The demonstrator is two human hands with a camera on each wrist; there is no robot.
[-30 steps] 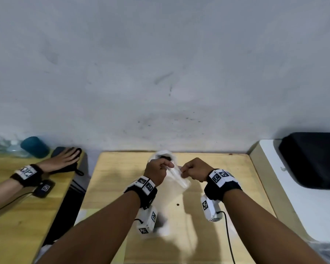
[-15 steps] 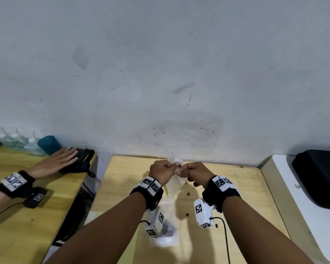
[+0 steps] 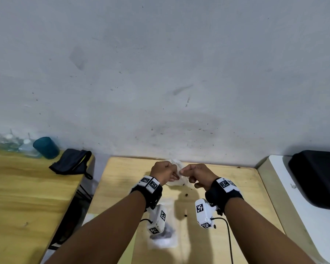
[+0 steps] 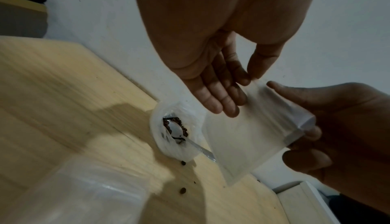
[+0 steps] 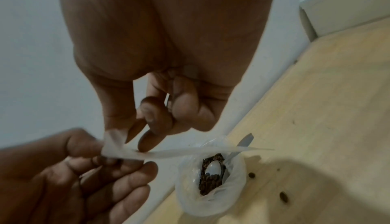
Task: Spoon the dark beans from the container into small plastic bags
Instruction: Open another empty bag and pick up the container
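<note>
Against a scuffed grey-white wall (image 3: 160,73) stands the pale wooden tabletop (image 3: 236,187), with a second wooden table (image 3: 27,187) to the left and a white surface (image 3: 303,216) bearing a black case (image 3: 320,178) to the right. On the left table lie a dark folded cloth pouch (image 3: 71,161) and a teal cup (image 3: 46,147).

Above the tabletop's far edge, the left hand (image 3: 163,173) and the right hand (image 3: 197,175) hold a small clear empty plastic bag (image 4: 249,137) between them. Both pinch its top rim: the left thumb and fingers (image 4: 223,101) at one corner, the right thumb and fingers (image 5: 145,137) at the other. The bag's long axis hangs down from the rim towards the tabletop, mouth uppermost; whether the mouth is parted I cannot tell.

Beneath it, near the wall, stands the white plastic-lined container (image 5: 211,186) of dark brown beans (image 5: 209,184), with a metal spoon (image 4: 185,137) bowl-down in the beans and its handle leaning over the rim. Only the wrist views show the spoon and beans; from the head view the container is mostly hidden behind the hands. The head view alone shows a filled clear bag of beans (image 3: 164,235) lying nearer the person, below the left wrist. A few loose beans (image 3: 186,195) lie scattered on the wood.
</note>
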